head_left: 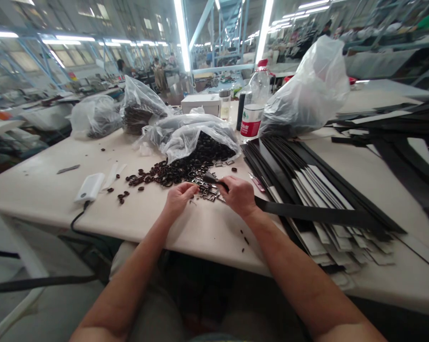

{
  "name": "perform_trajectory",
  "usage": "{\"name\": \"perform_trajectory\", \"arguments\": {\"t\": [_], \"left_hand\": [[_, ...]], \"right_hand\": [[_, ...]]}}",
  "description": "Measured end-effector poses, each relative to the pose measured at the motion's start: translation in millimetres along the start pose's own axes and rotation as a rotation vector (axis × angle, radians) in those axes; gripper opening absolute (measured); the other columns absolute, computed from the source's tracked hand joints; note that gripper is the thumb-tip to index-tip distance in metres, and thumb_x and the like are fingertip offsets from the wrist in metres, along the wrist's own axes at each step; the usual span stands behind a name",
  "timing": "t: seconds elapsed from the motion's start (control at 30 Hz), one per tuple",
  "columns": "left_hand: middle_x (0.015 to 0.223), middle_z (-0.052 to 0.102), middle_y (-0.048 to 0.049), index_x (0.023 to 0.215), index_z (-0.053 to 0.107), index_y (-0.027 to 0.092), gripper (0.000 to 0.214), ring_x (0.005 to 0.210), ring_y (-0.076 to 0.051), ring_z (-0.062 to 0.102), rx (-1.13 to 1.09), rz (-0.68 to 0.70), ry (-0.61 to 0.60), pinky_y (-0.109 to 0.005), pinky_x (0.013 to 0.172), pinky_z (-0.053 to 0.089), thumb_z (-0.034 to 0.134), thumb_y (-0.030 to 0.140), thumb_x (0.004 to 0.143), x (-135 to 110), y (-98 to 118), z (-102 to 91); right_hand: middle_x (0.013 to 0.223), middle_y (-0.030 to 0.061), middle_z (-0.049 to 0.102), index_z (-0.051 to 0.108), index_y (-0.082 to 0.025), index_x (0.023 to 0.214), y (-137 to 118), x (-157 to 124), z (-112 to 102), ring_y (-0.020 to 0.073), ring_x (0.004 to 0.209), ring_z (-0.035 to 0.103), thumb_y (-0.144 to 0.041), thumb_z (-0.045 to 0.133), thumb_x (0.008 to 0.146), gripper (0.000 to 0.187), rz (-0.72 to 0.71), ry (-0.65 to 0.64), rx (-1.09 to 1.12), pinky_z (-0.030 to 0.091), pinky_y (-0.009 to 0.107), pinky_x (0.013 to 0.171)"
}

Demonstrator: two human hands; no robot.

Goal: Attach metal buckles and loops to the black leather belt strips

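My right hand (238, 194) is closed around a black strap (307, 212). The strap's end points left past the fingers, and its long tail runs right across a stack of similar strips. Facing it, my left hand (180, 196) has thumb and fingertips pinched together; whatever is between them is too small to make out. Just behind the fingertips lie several metal buckles (210, 194). A heap of small dark rings (172, 173) spreads to the left of the buckles, spilling from an open plastic bag (196, 130).
Black strips with white backing (317, 190) cover the right side. A plastic bottle (253, 109) and full plastic bags (307, 90) stand behind. A white box-like device (89, 187) with a cable lies left. A pink-handled tool (256, 182) lies beside the strips.
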State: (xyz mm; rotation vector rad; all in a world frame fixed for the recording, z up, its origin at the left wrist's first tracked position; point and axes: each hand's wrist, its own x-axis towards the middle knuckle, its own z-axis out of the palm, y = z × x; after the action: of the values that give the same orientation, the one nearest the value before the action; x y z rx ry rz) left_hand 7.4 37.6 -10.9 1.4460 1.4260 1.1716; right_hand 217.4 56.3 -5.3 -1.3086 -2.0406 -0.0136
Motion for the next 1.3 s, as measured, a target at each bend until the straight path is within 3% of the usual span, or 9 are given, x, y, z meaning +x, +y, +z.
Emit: {"name": "perform_trajectory", "arguments": {"t": [0.13,0.23,0.47,0.6,0.7,0.8,0.9,1.07,1.3], "left_hand": [[0.106,0.073,-0.0086,0.094,0.076,0.022,0.017,0.103,-0.026,0.063,0.596,0.361,-0.027,-0.041,0.098,0.046,0.067,0.023,0.079,28.0,3.1,8.2],[0.108,0.072,-0.0118,0.095,0.077,0.021,0.02,0.106,-0.029,0.062,0.812,0.443,-0.106,-0.042,0.1,0.044,0.067,0.019,0.078,41.2,2.5,18.1],[0.097,0.074,-0.0096,0.084,0.078,0.025,0.015,0.087,-0.026,0.063,0.819,0.45,-0.093,-0.037,0.084,0.044,0.064,0.02,0.08,41.6,2.7,14.5],[0.085,0.074,-0.0079,0.075,0.077,0.026,0.007,0.083,-0.026,0.062,0.78,0.388,0.02,-0.036,0.078,0.043,0.071,0.031,0.077,34.2,8.1,-2.1],[0.073,0.071,-0.0044,0.075,0.076,0.025,0.013,0.072,-0.022,0.061,0.648,0.258,0.137,-0.033,0.07,0.041,0.073,0.038,0.076,24.2,10.5,-17.5],[0.067,0.069,-0.0016,0.08,0.074,0.022,0.024,0.064,-0.018,0.062,0.301,0.111,0.196,-0.029,0.066,0.044,0.075,0.044,0.073,12.1,10.1,-28.1],[0.065,0.068,-0.001,0.082,0.07,0.017,0.037,0.058,-0.015,0.064,-0.088,-0.017,0.206,-0.027,0.061,0.048,0.077,0.049,0.067,0.4,8.4,-29.7],[0.069,0.07,0.0001,0.09,0.066,0.016,0.043,0.064,-0.016,0.07,-0.496,-0.168,0.22,-0.024,0.06,0.052,0.084,0.042,0.06,-13.9,7.0,-24.8],[0.09,0.077,-0.0071,0.097,0.067,0.016,0.028,0.071,-0.014,0.072,-0.665,-0.27,0.194,-0.022,0.064,0.056,0.077,0.025,0.072,-18.5,8.9,-24.5]], "right_hand": [[0.088,0.0066,0.073,0.071,-0.018,0.091,12.6,7.3,-5.6,0.0212,0.08,0.065,-0.028,0.062,0.09,0.013,0.13,0.083,-0.001,0.039,0.029,0.068],[0.091,0.0074,0.073,0.071,-0.019,0.093,16.4,8.5,-6.2,0.0229,0.082,0.065,-0.029,0.062,0.09,0.013,0.14,0.097,0.033,0.041,0.03,0.069],[0.09,0.0069,0.072,0.071,-0.02,0.094,13.7,7.8,-5.8,0.0233,0.084,0.066,-0.032,0.063,0.088,0.015,0.201,0.073,0.13,0.045,0.031,0.071],[0.089,0.0061,0.073,0.071,-0.021,0.093,12.0,8.2,-6.6,0.0225,0.084,0.067,-0.032,0.063,0.087,0.014,0.224,0.068,0.198,0.046,0.03,0.072],[0.089,0.0057,0.074,0.072,-0.021,0.094,9.6,7.7,-6.6,0.0221,0.081,0.067,-0.033,0.065,0.086,0.016,0.234,0.051,0.242,0.046,0.03,0.071],[0.088,0.0049,0.074,0.072,-0.021,0.094,4.8,5.9,-5.2,0.0213,0.08,0.067,-0.033,0.066,0.085,0.016,0.218,0.041,0.259,0.046,0.03,0.071],[0.086,0.0037,0.073,0.071,-0.022,0.092,-1.5,2.6,-2.4,0.0202,0.079,0.066,-0.034,0.067,0.085,0.014,0.177,0.031,0.277,0.045,0.029,0.07],[0.087,0.0037,0.072,0.07,-0.021,0.093,-10.8,-3.4,2.5,0.0203,0.081,0.066,-0.032,0.068,0.086,0.013,0.079,-0.016,0.326,0.045,0.029,0.071],[0.088,0.0025,0.072,0.069,-0.023,0.092,-22.3,-9.0,1.6,0.018,0.079,0.065,-0.029,0.068,0.086,0.009,-0.013,-0.067,0.395,0.045,0.028,0.071]]}}
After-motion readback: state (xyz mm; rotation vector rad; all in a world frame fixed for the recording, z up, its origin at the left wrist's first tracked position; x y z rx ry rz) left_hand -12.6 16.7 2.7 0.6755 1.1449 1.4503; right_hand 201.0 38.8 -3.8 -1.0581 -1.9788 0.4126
